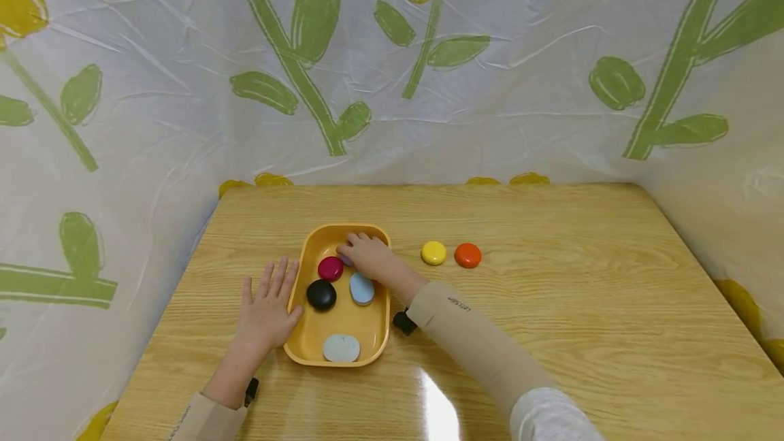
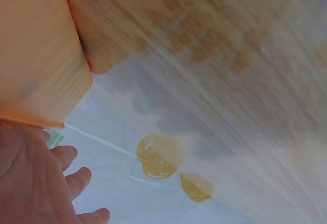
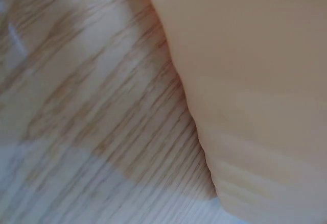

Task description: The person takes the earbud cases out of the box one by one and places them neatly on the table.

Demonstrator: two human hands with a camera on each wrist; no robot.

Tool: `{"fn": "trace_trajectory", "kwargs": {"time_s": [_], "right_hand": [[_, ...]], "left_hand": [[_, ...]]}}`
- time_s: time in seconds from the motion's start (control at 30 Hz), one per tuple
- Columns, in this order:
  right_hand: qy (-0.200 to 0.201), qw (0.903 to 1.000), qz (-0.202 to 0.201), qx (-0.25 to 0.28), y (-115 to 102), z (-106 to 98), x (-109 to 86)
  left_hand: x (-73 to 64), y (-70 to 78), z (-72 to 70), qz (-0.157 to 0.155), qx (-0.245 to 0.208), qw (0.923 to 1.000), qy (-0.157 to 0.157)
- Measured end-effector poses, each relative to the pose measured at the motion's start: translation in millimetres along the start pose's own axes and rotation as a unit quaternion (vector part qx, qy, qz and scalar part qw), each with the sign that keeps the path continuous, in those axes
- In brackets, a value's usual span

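A yellow-orange tray (image 1: 343,229) stands on the wooden table. Inside it lie a magenta stone (image 1: 331,268), a black stone (image 1: 321,295), a light blue stone (image 1: 362,288) and a pale grey-green stone (image 1: 341,348). My right hand (image 1: 370,257) reaches over the right rim and holds a purple stone (image 1: 345,259) near the tray's far end, its fingers covering much of it. With fingers spread, my left hand (image 1: 266,312) rests against the left rim. In the left wrist view, the left palm (image 2: 25,178) is beside the tray's wall (image 2: 41,45). The right wrist view shows only the tray's outer wall (image 3: 255,91) and tabletop.
To the right of the tray, a yellow stone (image 1: 433,252) and an orange-red stone (image 1: 468,255) lie side by side on the table (image 1: 551,305). A white curtain (image 1: 520,101) with green and yellow flower prints surrounds the table's back and sides.
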State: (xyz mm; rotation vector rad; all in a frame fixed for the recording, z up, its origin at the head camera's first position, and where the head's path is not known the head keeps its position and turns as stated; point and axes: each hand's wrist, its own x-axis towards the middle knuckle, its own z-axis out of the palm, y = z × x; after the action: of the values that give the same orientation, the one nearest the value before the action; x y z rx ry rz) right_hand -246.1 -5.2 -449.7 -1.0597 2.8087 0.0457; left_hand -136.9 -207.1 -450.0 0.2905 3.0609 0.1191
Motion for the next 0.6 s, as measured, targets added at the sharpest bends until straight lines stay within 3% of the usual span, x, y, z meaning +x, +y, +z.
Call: {"fn": "trace_trajectory", "kwargs": {"time_s": [0.23,0.4,0.6], "right_hand": [[0.013,0.9980,-0.003,0.061,5,-1,0.2],[0.066,0.9897,-0.036,0.121,13,-10,-4.1],[0.125,0.9748,-0.050,0.178,29,-39,-23.0]], "left_hand": [[0.8,-1.1,1.6,0.002,-0.008,0.9999,0.006],[0.4,-1.2,0.8,-0.001,-0.007,1.0000,-0.002],[-0.2,-0.2,-1.6,-0.002,-0.016,0.9999,-0.005]]}}
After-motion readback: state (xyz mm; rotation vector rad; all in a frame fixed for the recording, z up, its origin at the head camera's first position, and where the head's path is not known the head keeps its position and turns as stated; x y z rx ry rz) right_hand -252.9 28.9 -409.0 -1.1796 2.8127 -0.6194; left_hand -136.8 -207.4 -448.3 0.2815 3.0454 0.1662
